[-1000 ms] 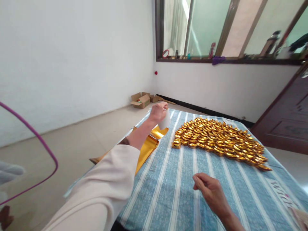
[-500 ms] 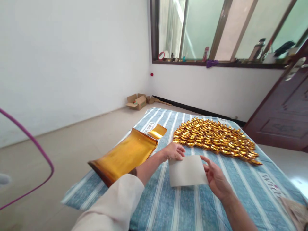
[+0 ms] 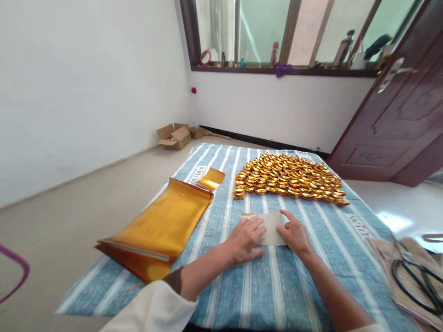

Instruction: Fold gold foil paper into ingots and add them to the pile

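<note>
A sheet of foil paper lies on the striped cloth in front of me, pale side up. A thin gold strip shows at its far left edge, where it looks folded over. My left hand rests on the sheet's left part, fingers stretched out and thumb apart. At the right edge, my right hand has the sheet between thumb and fingers, the index finger at the far corner. Beyond the hands sits a wide cluster of folded gold paper ingots. To the left are a stack of gold foil paper and a smaller gold piece.
Blue-and-white striped cloth covers the table. Black-handled scissors lie on a beige cloth at the right edge. An open cardboard box stands on the floor by the wall, and a dark red door is at right.
The sheet has come down flat onto the cloth, and its far left edge now shows gold. My left hand has moved from pinching its far edge to lying on it. The view has shifted right.
</note>
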Demonstrator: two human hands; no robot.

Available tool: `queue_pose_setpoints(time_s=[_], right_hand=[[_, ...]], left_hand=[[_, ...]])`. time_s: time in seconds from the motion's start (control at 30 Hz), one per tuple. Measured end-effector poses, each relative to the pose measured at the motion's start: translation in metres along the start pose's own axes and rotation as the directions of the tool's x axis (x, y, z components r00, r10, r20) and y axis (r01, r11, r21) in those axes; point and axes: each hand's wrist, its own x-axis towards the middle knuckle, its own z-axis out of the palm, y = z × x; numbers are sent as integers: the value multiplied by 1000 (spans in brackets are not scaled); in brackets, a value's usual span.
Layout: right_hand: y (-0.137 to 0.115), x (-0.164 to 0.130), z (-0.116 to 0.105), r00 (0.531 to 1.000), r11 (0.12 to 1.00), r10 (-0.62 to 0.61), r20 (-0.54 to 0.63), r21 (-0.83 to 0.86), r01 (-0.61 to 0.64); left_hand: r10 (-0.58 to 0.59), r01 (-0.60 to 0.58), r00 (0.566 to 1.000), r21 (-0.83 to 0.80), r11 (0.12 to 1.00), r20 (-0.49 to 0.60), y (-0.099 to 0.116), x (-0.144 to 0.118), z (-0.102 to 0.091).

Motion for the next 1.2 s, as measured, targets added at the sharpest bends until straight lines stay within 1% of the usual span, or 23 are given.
queue_pose_setpoints(time_s=[0.1,0.17,0.33,0.5,0.53,0.57,0.6,0.67,0.7,0.77,0.87,1.0,1.2], right_hand=[[2,0,0,1000,994,5,-8,-111,-6],[3,-1,0,1000,989,13,-24,-149,-16],[-3,-8,-1,998,966,2,-62,-260,-18],[-13,-18,-1,992,939,-91,-84,-338,58],[-13,-21,0,988,935,-132,-81,-342,96],[-13,-23,0,975,927,-205,-81,-337,167],[-12,-25,1,951,912,-297,-83,-318,257],[-9,-28,3,882,864,-465,-75,-253,434],[-8,-29,3,851,840,-522,-63,-212,499],[-5,-29,3,823,815,-568,-6,-141,562],[-4,-28,1,814,808,-579,45,-100,581],[-5,-26,-2,833,823,-548,83,-126,554],[-3,-24,1,843,833,-532,73,-130,537]], left_hand=[[-33,31,997,32,999,63,-1,-3,6],[-34,32,997,30,999,75,-3,-2,7],[-41,38,998,55,998,50,-4,6,10],[-22,20,1000,96,995,15,-2,13,13],[-14,14,1000,101,995,4,-1,14,14],[-9,9,1000,101,995,-6,-1,15,14],[-4,5,1000,99,995,-14,-1,15,14],[9,-6,1000,89,996,-24,-1,16,14],[19,-16,999,83,996,-29,-3,16,14],[48,-45,998,71,996,-49,-6,16,15],[85,-80,991,54,995,-101,-14,16,18],[125,-117,979,58,991,-161,-23,15,23],[125,-115,959,52,992,-254,-28,14,28]])
